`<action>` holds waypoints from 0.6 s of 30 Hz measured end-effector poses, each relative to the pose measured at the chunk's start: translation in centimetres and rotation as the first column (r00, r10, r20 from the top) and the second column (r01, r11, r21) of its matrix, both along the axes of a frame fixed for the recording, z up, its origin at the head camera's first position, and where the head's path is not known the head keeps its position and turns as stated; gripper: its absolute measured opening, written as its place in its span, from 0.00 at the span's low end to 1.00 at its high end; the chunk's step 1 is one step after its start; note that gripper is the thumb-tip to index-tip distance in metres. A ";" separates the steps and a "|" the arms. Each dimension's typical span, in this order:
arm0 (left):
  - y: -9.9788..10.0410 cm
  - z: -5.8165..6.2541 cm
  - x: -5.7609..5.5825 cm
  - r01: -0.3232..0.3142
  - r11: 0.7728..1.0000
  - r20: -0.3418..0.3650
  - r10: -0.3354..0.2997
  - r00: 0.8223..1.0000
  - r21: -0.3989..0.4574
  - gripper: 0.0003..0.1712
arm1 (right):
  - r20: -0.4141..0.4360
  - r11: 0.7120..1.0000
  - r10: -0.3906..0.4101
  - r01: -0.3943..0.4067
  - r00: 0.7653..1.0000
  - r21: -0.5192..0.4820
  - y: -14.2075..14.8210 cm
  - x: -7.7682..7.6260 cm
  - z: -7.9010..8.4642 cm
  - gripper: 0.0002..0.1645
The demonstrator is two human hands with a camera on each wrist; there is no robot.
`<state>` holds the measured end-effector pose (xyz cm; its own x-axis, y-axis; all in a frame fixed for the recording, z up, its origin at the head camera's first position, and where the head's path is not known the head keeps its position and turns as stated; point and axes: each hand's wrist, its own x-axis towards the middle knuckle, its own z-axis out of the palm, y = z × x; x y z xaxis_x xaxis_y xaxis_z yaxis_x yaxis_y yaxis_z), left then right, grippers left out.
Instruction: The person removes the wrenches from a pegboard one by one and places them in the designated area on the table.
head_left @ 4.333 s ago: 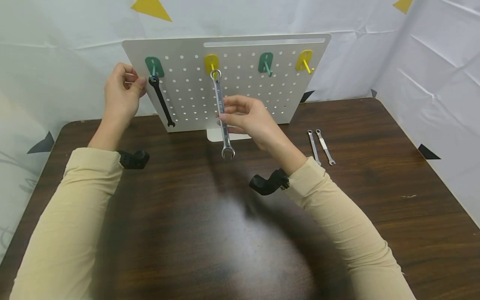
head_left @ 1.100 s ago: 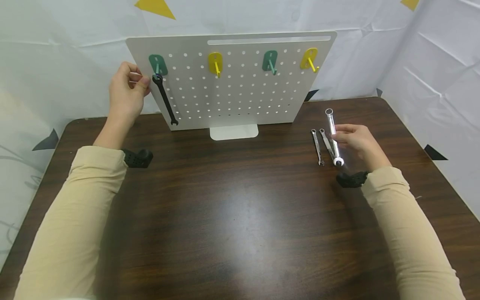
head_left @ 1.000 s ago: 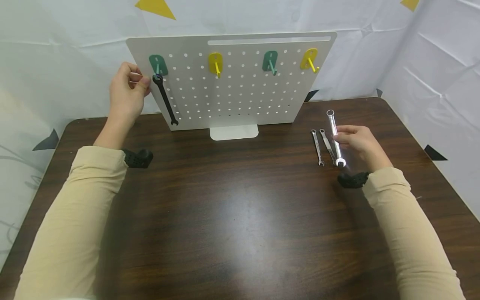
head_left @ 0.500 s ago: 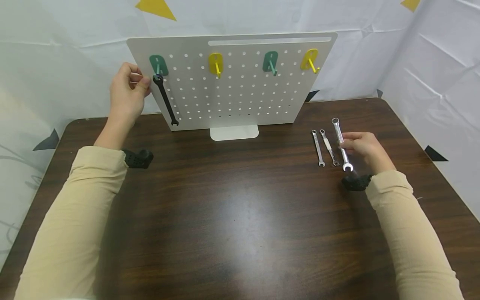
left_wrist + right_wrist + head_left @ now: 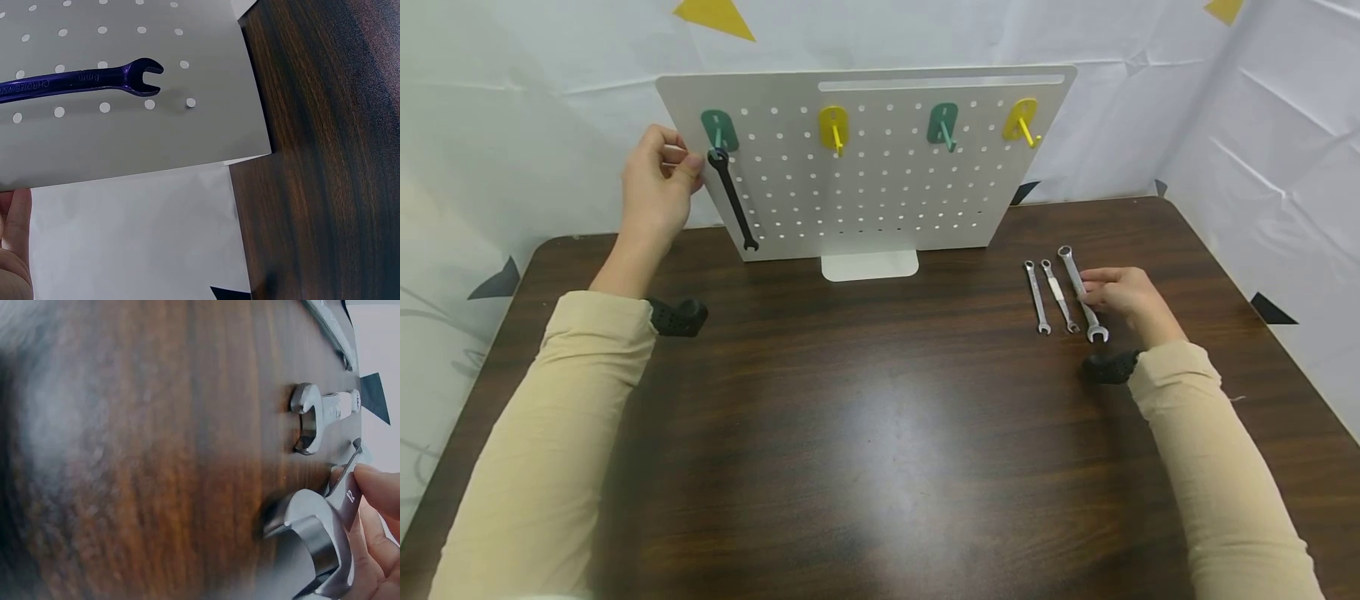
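Observation:
In the head view, my left hand (image 5: 657, 185) pinches the left edge of the grey pegboard (image 5: 880, 179), thumb at the front. Beside it a dark wrench (image 5: 734, 200) hangs from the left green hook (image 5: 720, 131); the left wrist view shows this wrench (image 5: 81, 80) as deep purple, with its open end free. At the table's right, my right hand (image 5: 1123, 293) pinches the shaft of a silver combination wrench (image 5: 1081, 292), its open end towards me. The right wrist view shows "12" on that wrench (image 5: 315, 519), low at the wood.
Two smaller wrenches lie left of the held one: a plain one (image 5: 1037, 297) and one with a white band (image 5: 1058, 296). Bare hooks on the board are yellow (image 5: 833, 129), green (image 5: 943, 127) and yellow (image 5: 1021, 122). The board's white foot (image 5: 869, 266) rests on the brown table (image 5: 850, 433).
My right hand has carried the silver wrench from the left yellow hook to the table's right, then lowered it beside the smaller wrenches. My left hand stays at the board's edge.

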<state>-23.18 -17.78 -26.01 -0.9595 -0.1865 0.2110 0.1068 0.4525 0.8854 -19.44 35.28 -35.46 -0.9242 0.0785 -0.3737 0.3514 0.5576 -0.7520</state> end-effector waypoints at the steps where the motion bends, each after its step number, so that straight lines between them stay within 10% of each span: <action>1: 0.0 0.0 0.0 0.000 1.000 0.000 0.000 1.000 -0.001 0.05 | -0.006 1.000 -0.008 0.008 1.000 0.002 -0.1 0.0 0.0 0.33; 18: 0.0 -0.1 0.0 -0.004 1.000 -0.001 0.004 1.000 -0.005 0.06 | -0.049 0.988 -0.032 0.039 0.998 0.150 -0.8 0.0 0.2 0.29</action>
<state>-23.19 -17.76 -26.14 -0.9584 -0.1896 0.2131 0.1059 0.4571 0.8831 -19.46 34.47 -35.23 -0.9359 0.1638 -0.3118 0.3397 0.6539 -0.6761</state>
